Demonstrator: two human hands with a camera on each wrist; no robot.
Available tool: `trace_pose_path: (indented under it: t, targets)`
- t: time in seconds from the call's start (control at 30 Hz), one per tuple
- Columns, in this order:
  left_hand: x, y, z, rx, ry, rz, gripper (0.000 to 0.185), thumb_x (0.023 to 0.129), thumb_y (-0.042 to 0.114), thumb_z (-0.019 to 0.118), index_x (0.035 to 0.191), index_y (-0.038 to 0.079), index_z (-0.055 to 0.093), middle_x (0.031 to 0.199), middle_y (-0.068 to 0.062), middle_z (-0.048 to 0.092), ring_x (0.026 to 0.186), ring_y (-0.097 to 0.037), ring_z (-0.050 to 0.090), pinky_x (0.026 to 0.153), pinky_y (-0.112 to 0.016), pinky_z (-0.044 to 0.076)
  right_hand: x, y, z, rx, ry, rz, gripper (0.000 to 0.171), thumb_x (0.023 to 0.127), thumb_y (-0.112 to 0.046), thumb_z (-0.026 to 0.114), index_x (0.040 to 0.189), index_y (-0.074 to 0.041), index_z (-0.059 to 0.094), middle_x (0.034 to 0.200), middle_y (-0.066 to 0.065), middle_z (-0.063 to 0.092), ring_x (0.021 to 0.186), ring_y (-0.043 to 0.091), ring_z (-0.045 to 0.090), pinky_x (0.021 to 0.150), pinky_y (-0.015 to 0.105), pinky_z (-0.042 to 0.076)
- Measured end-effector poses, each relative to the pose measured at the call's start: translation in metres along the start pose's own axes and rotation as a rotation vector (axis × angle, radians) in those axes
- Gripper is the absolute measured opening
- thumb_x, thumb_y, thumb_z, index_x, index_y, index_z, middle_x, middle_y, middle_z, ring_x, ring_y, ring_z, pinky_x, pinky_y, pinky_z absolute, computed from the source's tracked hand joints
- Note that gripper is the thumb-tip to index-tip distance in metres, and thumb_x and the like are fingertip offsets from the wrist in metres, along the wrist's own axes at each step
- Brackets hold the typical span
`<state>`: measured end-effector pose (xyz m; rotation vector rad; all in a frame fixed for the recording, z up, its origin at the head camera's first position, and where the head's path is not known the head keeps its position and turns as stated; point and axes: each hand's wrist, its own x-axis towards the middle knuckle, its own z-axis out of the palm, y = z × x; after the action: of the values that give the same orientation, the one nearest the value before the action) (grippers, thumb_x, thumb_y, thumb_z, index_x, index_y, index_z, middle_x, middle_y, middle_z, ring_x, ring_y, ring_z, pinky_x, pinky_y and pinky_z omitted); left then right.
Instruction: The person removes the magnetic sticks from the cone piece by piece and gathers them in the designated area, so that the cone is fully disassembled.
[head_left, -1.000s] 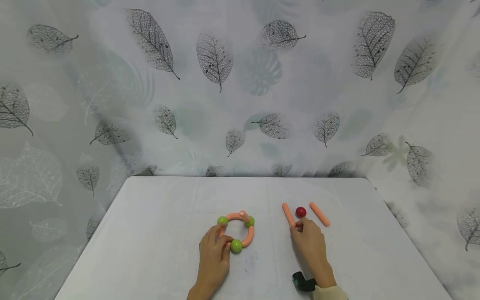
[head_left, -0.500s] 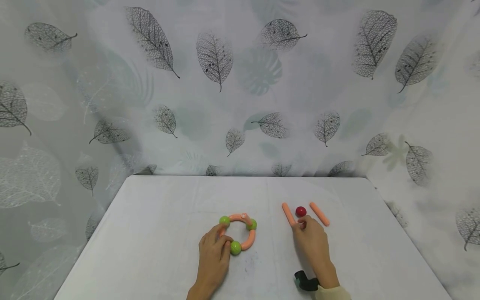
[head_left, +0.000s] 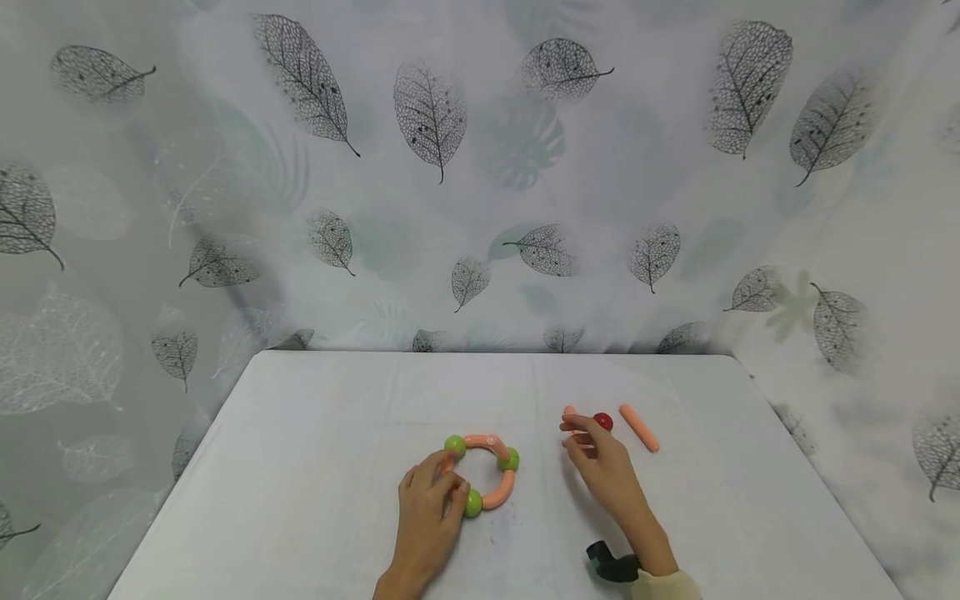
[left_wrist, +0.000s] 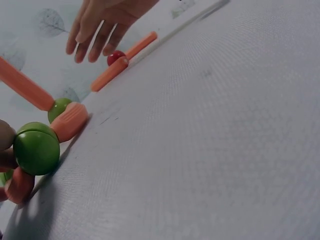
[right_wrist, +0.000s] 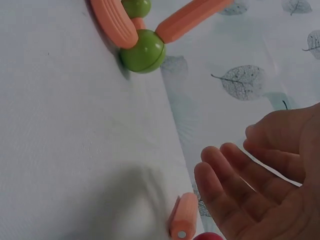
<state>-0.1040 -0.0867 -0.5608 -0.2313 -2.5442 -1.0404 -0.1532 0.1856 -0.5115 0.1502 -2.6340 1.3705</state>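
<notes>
A toy ring of curved orange rods and green balls [head_left: 472,502] lies left of the table's middle. My left hand [head_left: 429,508] grips its left side between thumb and fingers. From the ball on the ring's right rises a straight orange rod [left_wrist: 25,85], seen tilted in the left wrist view. My right hand [head_left: 606,471] hovers above the table with fingers apart, holding nothing. Partly behind its fingers lies a loose orange rod [right_wrist: 184,216]. Beside that is a red ball [head_left: 603,422], and to the right another loose orange rod [head_left: 639,428].
A white cloth covers the table [head_left: 300,433]. A dark camera mount [head_left: 611,563] sits at the right wrist. Leaf-printed curtain [head_left: 480,208] hangs behind the table and along both sides.
My right hand has risen from beside the left loose rod, shifted slightly left and spread its fingers. The ring has slid a little to the right and nearer under my left hand.
</notes>
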Motion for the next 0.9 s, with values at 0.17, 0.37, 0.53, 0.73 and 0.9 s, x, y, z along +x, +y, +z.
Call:
trace_pose_path:
  t: [0.17, 0.37, 0.53, 0.73, 0.9]
  targets:
    - [0.000, -0.002, 0.001, -0.008, 0.037, 0.057, 0.016, 0.089, 0.015, 0.078, 0.079, 0.024, 0.070, 0.133, -0.002, 0.067, 0.134, -0.024, 0.058, 0.110, -0.060, 0.034, -0.002, -0.004, 0.010, 0.085, -0.155, 0.050, 0.041, 0.101, -0.010, 0.067, 0.142, -0.013, 0.062, 0.136, 0.001, 0.070, 0.121, 0.020, 0.069, 0.102, 0.034, 0.057]
    - [0.001, -0.005, 0.003, -0.038, 0.067, 0.157, 0.015, 0.084, 0.010, 0.080, 0.078, 0.021, 0.073, 0.130, 0.000, 0.069, 0.132, -0.024, 0.060, 0.107, -0.057, 0.035, -0.005, -0.010, 0.029, 0.106, -0.290, -0.033, 0.041, 0.101, -0.018, 0.069, 0.141, -0.011, 0.063, 0.137, 0.005, 0.069, 0.123, 0.025, 0.068, 0.102, 0.041, 0.057]
    - [0.000, -0.005, 0.003, -0.034, 0.042, 0.157, 0.017, 0.086, 0.010, 0.080, 0.079, 0.023, 0.072, 0.129, 0.000, 0.069, 0.134, -0.024, 0.059, 0.107, -0.058, 0.038, -0.009, -0.011, 0.041, 0.123, -0.341, -0.128, 0.042, 0.098, -0.026, 0.073, 0.135, -0.008, 0.065, 0.134, 0.011, 0.070, 0.120, 0.031, 0.068, 0.097, 0.039, 0.059]
    - [0.000, -0.003, 0.003, -0.034, 0.011, 0.128, 0.019, 0.088, 0.012, 0.079, 0.080, 0.026, 0.069, 0.130, 0.002, 0.067, 0.135, -0.021, 0.058, 0.108, -0.059, 0.039, -0.011, -0.011, 0.043, 0.077, -0.326, -0.149, 0.037, 0.091, -0.011, 0.080, 0.126, -0.016, 0.069, 0.125, 0.002, 0.071, 0.114, 0.026, 0.068, 0.091, 0.035, 0.061]
    - [0.000, -0.004, 0.004, -0.056, -0.001, 0.134, 0.021, 0.087, 0.010, 0.079, 0.081, 0.028, 0.069, 0.130, 0.002, 0.066, 0.135, -0.022, 0.056, 0.108, -0.061, 0.039, -0.011, -0.012, 0.044, 0.003, -0.308, -0.179, 0.036, 0.087, -0.005, 0.082, 0.120, -0.016, 0.071, 0.117, 0.000, 0.069, 0.103, 0.019, 0.068, 0.085, 0.029, 0.060]
